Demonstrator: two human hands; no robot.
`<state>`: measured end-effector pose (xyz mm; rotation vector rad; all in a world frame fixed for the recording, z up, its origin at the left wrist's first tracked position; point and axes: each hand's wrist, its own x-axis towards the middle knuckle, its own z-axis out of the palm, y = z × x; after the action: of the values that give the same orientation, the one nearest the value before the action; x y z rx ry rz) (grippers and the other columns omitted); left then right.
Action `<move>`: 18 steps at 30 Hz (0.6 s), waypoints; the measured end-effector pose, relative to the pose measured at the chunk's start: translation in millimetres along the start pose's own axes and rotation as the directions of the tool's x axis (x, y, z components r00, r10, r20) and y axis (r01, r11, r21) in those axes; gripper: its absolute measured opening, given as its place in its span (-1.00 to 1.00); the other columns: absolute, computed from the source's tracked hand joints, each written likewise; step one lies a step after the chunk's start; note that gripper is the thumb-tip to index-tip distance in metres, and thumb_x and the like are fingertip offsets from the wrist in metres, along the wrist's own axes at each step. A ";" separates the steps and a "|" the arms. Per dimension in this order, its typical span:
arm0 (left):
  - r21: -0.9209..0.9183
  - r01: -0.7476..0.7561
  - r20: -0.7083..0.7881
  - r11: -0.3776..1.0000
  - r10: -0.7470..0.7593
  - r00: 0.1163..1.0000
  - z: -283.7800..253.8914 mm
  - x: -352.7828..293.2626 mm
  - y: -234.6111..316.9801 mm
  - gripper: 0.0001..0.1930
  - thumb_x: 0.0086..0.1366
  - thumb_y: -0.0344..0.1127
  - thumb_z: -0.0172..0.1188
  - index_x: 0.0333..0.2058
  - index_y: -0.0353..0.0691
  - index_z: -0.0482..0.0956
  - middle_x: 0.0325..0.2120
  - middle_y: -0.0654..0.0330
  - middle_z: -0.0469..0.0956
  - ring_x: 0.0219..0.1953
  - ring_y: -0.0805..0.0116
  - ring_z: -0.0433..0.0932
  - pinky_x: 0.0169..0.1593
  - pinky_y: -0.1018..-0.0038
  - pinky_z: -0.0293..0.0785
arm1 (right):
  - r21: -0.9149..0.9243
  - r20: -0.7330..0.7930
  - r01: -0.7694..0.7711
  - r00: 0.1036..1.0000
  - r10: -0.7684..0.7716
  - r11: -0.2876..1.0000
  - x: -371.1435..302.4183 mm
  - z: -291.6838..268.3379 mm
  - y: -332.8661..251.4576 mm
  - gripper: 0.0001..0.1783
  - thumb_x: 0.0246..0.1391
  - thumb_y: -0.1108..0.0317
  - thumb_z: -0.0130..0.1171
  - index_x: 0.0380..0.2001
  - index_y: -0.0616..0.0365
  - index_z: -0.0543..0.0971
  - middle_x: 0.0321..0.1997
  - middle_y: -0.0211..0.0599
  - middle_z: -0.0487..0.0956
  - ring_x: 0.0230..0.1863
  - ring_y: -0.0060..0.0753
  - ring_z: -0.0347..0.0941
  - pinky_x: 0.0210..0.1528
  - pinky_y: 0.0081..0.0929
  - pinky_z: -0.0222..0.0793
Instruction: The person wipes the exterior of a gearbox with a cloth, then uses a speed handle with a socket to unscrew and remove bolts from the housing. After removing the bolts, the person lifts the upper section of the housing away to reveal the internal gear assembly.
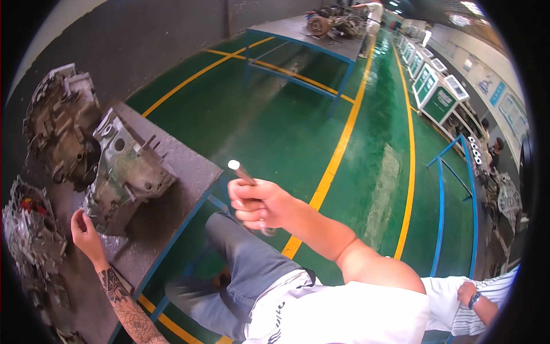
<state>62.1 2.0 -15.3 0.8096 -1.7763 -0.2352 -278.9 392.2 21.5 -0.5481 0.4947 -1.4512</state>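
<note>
My right hand (255,203) is closed round a metal bar-shaped tool (243,174) and holds it up over the floor beside the bench. The tool's bright end points up and left; a darker metal end shows below my fist. My left hand (87,236), on a tattooed forearm, is at the lower edge of a grey metal gearbox housing (123,172). Its thumb and fingers look apart, with the fingertips close to the casting; I cannot tell whether they touch it. The housing stands tilted on a metal-topped bench (186,166), with studs sticking out on its right side.
A brown, dirty casting (63,129) and another gearbox part (34,223) sit on the bench's left. Beyond stands a blue-framed table (281,26) with machine parts. A co-worker's hand (467,293) is at the lower right. A blue frame (440,212) and green-white cabinets (438,94) line the right.
</note>
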 end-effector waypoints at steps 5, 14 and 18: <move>-0.082 0.262 -0.037 0.962 -0.265 0.963 -49.5 -38.9 -29.4 -0.76 0.47 -0.33 0.20 -0.01 -0.32 0.68 -0.30 0.29 0.64 -0.29 0.56 0.54 -0.16 0.54 0.51 | 0.023 -0.096 -0.003 0.995 0.005 1.000 -39.8 -48.6 13.7 -0.77 0.42 0.30 0.07 -0.38 0.10 0.40 -0.75 -0.70 0.07 -0.81 -0.80 -0.02 -0.83 -0.69 -0.08; 0.235 0.504 0.095 0.831 -0.536 0.839 -96.5 -69.3 -94.9 -0.74 0.31 -0.33 0.35 -0.08 -0.33 0.67 -0.31 0.12 0.75 -0.31 0.44 0.70 -0.19 0.48 0.62 | -0.251 -0.386 -0.260 0.910 0.151 0.932 -45.9 -78.9 40.7 -0.83 0.39 0.31 0.09 -0.19 0.21 0.46 -0.64 -0.58 0.21 -0.73 -0.77 0.04 -0.73 -0.68 -0.04; 0.402 0.365 0.178 0.839 -0.463 0.868 -100.9 -75.3 -104.1 -0.68 0.18 -0.42 0.41 -0.07 -0.28 0.67 -0.23 0.01 0.76 -0.17 0.18 0.76 -0.04 0.34 0.64 | -0.495 -0.350 -0.386 0.908 0.228 0.778 -45.3 -68.3 44.7 -0.79 0.34 0.34 0.12 -0.08 0.25 0.51 -0.62 -0.54 0.36 -0.71 -0.75 0.12 -0.67 -0.66 0.02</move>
<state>206.6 -5.2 -91.2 1.4989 -1.9046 -0.3279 -289.2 435.8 -60.4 -0.6879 1.2008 -1.0487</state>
